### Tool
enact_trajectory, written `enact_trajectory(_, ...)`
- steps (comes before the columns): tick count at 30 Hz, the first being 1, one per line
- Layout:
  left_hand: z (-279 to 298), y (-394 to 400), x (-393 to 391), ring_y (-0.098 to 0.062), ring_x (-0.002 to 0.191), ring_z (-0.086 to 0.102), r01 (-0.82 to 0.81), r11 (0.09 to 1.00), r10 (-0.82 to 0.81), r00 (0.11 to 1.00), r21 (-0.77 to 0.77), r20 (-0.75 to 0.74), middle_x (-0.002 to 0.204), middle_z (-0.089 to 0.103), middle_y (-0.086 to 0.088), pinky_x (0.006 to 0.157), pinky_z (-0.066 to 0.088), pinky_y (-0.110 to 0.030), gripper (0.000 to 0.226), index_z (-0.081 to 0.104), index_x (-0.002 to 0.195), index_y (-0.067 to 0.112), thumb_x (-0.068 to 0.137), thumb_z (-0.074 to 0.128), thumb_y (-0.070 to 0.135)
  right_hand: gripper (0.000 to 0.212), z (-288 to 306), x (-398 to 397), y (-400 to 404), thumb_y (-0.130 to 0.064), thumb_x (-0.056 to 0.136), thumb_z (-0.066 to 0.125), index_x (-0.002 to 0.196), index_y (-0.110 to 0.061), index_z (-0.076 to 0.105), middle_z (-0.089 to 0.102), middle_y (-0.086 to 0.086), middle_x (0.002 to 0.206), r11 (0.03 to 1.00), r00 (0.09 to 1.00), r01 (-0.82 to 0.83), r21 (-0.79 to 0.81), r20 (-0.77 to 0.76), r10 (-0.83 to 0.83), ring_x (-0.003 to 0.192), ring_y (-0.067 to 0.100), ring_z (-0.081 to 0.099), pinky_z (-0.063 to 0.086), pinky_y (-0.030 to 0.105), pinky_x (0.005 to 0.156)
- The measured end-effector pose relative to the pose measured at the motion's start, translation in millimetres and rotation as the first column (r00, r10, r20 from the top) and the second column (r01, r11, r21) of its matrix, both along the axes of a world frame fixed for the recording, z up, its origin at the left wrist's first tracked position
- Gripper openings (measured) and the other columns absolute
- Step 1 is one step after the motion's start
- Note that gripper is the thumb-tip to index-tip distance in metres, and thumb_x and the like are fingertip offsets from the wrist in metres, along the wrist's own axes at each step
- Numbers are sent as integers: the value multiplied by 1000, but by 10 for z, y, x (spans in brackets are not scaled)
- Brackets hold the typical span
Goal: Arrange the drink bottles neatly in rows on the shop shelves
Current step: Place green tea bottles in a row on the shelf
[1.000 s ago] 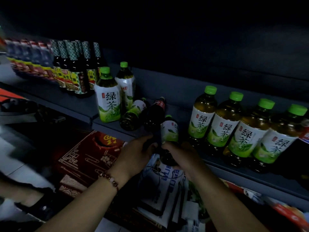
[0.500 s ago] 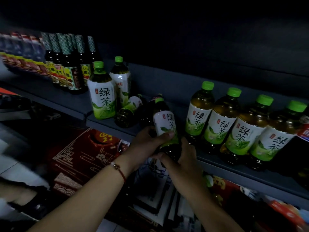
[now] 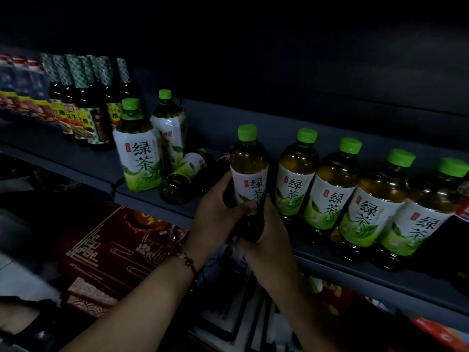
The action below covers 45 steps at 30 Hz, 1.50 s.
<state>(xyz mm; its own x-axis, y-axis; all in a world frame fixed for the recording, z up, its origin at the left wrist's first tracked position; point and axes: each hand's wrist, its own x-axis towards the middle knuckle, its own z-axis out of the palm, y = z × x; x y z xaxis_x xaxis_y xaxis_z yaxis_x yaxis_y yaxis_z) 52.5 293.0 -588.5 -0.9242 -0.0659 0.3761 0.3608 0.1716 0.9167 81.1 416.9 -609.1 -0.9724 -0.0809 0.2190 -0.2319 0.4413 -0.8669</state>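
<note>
Both hands, left point(image 3: 215, 212) and right point(image 3: 269, 232), grip the upright bottle point(image 3: 250, 171) low (fingers wrapped round); the row point(image 3: 355, 196) stands just right of it.

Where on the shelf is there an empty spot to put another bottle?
Bare shelf lies behind the row of green tea bottles, along the back wall. A smaller patch sits at the front edge, between the big green tea bottle and the held bottle. It is crowded around the lying bottles and the dark sauce bottles.
</note>
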Motion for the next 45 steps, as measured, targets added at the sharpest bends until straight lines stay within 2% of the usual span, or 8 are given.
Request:
enact_trajectory(7, -54, 102, -65, 13, 119, 50, -14, 988, 5, 998, -156, -57, 129, 58, 22, 95, 38, -5, 66, 43, 146, 25, 89, 69, 7, 100, 8, 17, 93, -22, 79, 73, 156, -35, 9, 17, -19, 159, 1000, 1000, -26, -15, 7, 26, 145, -4, 14, 23, 30, 120)
enact_trajectory(13, -86, 31, -56, 3, 116, 46, -126, 901, 100, 991, -416, -84, 129, 52, 7, 89, 30, 2, 70, 35, 151, 32, 90, 69, 24, 96, 42, 45, 105, -23, 83, 71, 155, -35, 9, 16, -19, 158, 999, 1000, -28, 24, 7, 27, 143, -5, 14, 21, 25, 119)
enact_trajectory(19, -54, -306, 146, -22, 123, 51, -293, 669, 156, 954, -683, -256, 137, 54, -7, 102, 43, -31, 59, 46, 146, 17, 92, 54, 42, 76, 172, 270, 147, -26, 91, 64, 154, -30, 22, 17, -15, 157, 956, 984, 29, 292, -179, 25, 145, 2, 14, 9, 7, 108)
enact_trajectory(24, -47, -738, 309, -39, 134, 40, -343, 403, 255, 932, -848, -256, 148, 42, -15, 106, 36, -56, 70, 42, 147, 19, 85, 42, 50, 60, 401, 222, -264, -34, 98, 51, 152, -30, 25, 12, -10, 160, 849, 969, -160, 504, -83, 231, 146, 13, 18, 25, 27, 116)
enact_trajectory(27, -51, -934, 459, -38, 140, 32, -308, 338, 353, 918, -889, -183, 155, 35, -14, 113, 28, -55, 74, 36, 151, 23, 84, 44, 53, 67, 448, -73, -640, -36, 96, 51, 154, -26, 19, 10, 2, 162, 815, 981, -149, 560, -21, 194, 145, 27, 24, 32, 40, 114)
enact_trajectory(34, -117, -1213, 677, -43, 130, 47, -370, 315, 409, 884, -874, -227, 143, 49, -20, 103, 43, -56, 65, 47, 145, 19, 85, 53, 43, 55, 360, -645, -1052, -42, 102, 40, 153, -28, 24, -2, 12, 163, 781, 988, -138, 609, 136, 69, 142, 42, 24, 33, 48, 110)
enact_trajectory(38, -165, -1266, 710, -42, 133, 44, -371, 332, 396, 889, -867, -229, 147, 45, -21, 105, 40, -54, 72, 45, 146, 19, 82, 73, 33, 50, 298, -461, -1066, -47, 96, 51, 138, -22, 40, 24, 12, 148, 765, 999, 45, 642, -41, -24, 122, 40, 45, 45, 45, 92)
enact_trajectory(45, -188, -1220, 659, -36, 138, 38, -266, 458, 358, 929, -848, -99, 155, 34, -13, 109, 38, -49, 77, 35, 152, 23, 83, 69, 21, 58, 322, -150, -1020, -37, 90, 64, 132, -18, 29, 28, 12, 137, 710, 989, 142, 690, -76, -124, 118, 36, 46, 47, 43, 89)
